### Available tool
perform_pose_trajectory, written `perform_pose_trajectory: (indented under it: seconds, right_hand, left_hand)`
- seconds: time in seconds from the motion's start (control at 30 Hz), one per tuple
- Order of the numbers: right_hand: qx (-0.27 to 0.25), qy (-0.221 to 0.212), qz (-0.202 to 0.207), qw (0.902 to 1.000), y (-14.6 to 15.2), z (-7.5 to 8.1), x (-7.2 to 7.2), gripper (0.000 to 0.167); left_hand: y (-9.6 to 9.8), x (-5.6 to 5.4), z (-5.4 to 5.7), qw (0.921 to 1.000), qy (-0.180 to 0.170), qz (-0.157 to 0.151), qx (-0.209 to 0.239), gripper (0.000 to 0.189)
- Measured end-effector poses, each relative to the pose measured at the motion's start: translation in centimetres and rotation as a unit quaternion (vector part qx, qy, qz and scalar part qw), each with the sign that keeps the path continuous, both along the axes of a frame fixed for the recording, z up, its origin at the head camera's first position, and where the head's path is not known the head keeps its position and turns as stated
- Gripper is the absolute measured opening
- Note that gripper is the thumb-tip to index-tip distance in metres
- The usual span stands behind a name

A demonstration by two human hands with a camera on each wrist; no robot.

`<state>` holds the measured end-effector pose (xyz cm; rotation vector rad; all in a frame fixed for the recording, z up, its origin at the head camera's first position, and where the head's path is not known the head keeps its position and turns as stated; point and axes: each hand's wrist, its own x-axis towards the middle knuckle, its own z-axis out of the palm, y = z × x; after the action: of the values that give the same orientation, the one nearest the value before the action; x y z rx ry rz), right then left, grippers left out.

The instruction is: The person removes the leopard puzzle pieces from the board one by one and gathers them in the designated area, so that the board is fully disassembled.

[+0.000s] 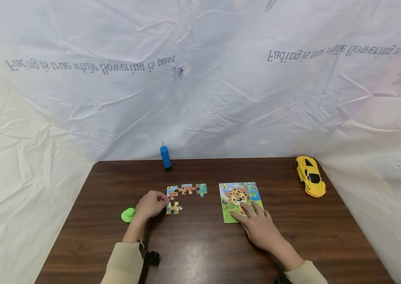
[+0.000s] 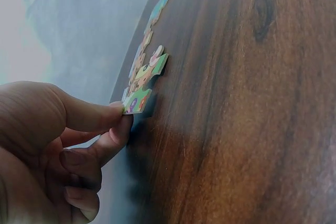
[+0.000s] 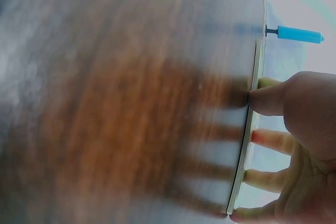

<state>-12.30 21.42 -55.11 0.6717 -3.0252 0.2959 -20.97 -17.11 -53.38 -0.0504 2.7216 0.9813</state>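
Note:
At the left in the head view, my left hand (image 1: pixel 152 204) pinches a jigsaw piece (image 1: pixel 174 208) by its left edge, between thumb and index finger. In the left wrist view the piece (image 2: pixel 144 80) tilts a little off the table, with a shadow under it. Just beyond it lie a corner piece (image 1: pixel 172 191), a spotted piece (image 1: pixel 187 189) and a green-blue piece (image 1: pixel 201 189) in a row. My right hand (image 1: pixel 259 227) rests with spread fingers on the leopard picture board (image 1: pixel 227 205). Seen edge-on in the right wrist view, the board (image 3: pixel 242 156) lies flat under the fingertips.
A green toy duck (image 1: pixel 128 215) sits beside my left wrist. The blue hand pump (image 1: pixel 165 157) stands at the table's back edge. At the back right is a yellow toy car (image 1: pixel 310 176). White printed cloth (image 1: pixel 200 98) hangs behind the brown table (image 1: pixel 200 252).

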Motion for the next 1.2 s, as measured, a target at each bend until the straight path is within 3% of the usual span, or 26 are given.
perform_pose_trajectory:
  seconds: [0.37, 0.6, 0.83, 1.0, 1.2]
  right_hand:
    - [-0.001, 0.005, 0.004, 1.0000, 0.0, 0.0, 0.0, 0.042]
    - [-0.001, 0.003, 0.001, 1.0000, 0.0, 0.0, 0.0, 0.042]
    - [-0.006, 0.003, 0.001, 1.0000, 0.3, -0.2, 0.0, 0.045]
    - [-0.016, 0.003, -0.006, 0.9998, 1.2, -0.3, 0.1, 0.052]
    - [-0.013, -0.030, -0.023, 0.9992, 2.4, -0.2, 0.2, 0.050]
  left_hand:
    - [0.2, -0.1, -0.3, 0.9992, 0.026, 0.012, -0.029, 0.007]
    - [1.2, 0.2, -0.1, 0.9975, 0.066, 0.009, -0.024, 0.010]
    - [4.1, 0.9, 0.4, 0.9939, 0.102, -0.037, 0.018, 0.009]
    - [6.4, 1.3, 0.0, 0.9915, 0.102, -0.077, 0.026, 0.008]
    - [9.3, 1.5, -0.5, 0.9844, 0.116, -0.124, 0.046, 0.006]
